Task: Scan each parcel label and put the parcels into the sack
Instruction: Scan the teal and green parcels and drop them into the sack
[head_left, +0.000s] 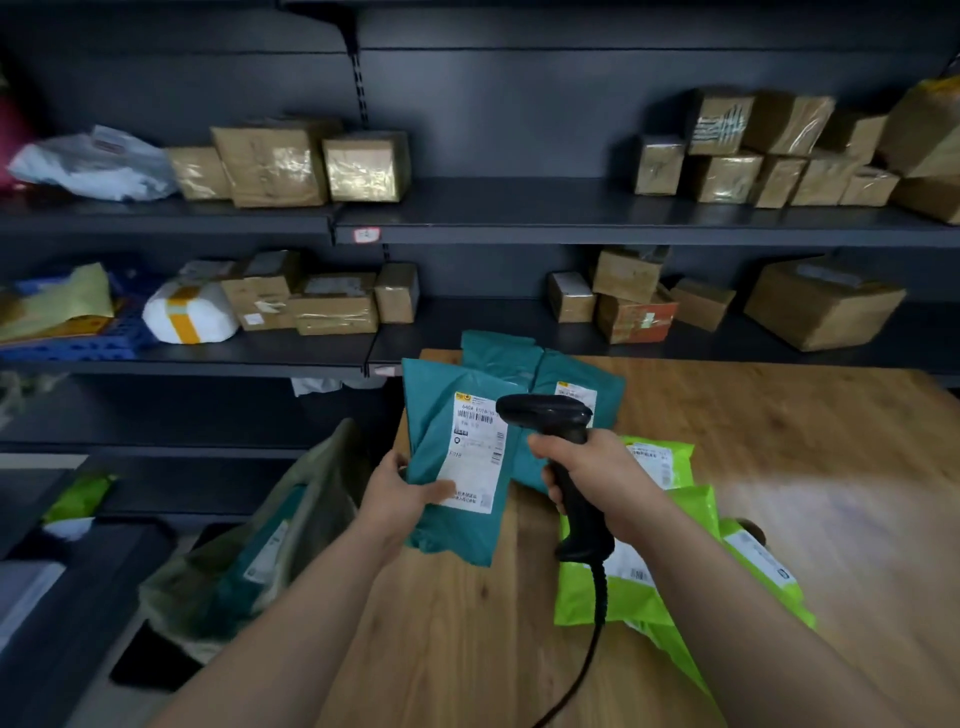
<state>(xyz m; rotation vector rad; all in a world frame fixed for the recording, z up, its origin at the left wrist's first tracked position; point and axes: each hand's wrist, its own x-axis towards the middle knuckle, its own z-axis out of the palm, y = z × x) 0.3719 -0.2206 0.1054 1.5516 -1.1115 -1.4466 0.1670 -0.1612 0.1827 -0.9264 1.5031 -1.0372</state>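
Note:
My left hand (402, 491) grips a teal parcel (447, 467) by its left edge, thumb on the white label (475, 452), and holds it up over the table's left end. My right hand (592, 475) holds a black barcode scanner (561, 457) by its handle; the scanner's head sits just right of the label's barcode. More teal parcels (571, 384) lie behind on the wooden table (779, 441). Lime-green parcels (665, 530) lie under my right forearm. A translucent sack (249, 561) with parcels inside hangs open left of the table.
Dark shelving (519, 213) behind the table carries several brown cardboard boxes and white bags. A blue crate (93, 338) stands on the lower left shelf. The scanner's coiled cable (597, 623) trails down across the table toward me.

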